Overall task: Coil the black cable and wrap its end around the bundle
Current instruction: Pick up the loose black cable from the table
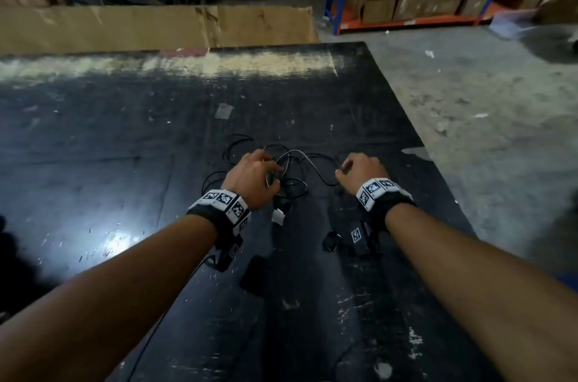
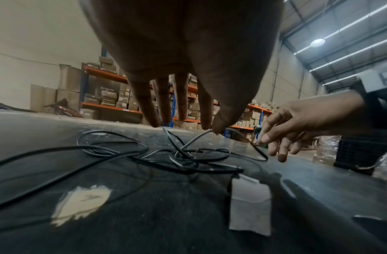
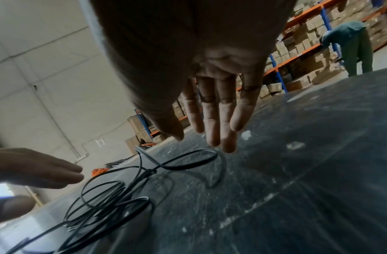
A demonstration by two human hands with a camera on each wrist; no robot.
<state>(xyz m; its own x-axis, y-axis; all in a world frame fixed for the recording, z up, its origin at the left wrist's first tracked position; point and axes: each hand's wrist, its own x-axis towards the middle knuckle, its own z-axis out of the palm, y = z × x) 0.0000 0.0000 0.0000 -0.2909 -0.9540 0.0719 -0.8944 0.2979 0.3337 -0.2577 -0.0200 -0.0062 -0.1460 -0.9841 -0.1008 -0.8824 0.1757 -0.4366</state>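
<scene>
Black cable (image 1: 291, 175): thin, limp, light, tangled; we pinch a loop with left hand (image 1: 255, 177), right hand (image 1: 364, 170) loose, empty.

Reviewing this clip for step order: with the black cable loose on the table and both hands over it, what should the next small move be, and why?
Probably the right hand, whose straight fingers hold nothing, should take the raised loop just below it. The black cable is an uncoiled tangle on the dark table, and the left hand already seems to lift a strand at thumb and forefinger, so a second hold lets coiling begin.
</scene>
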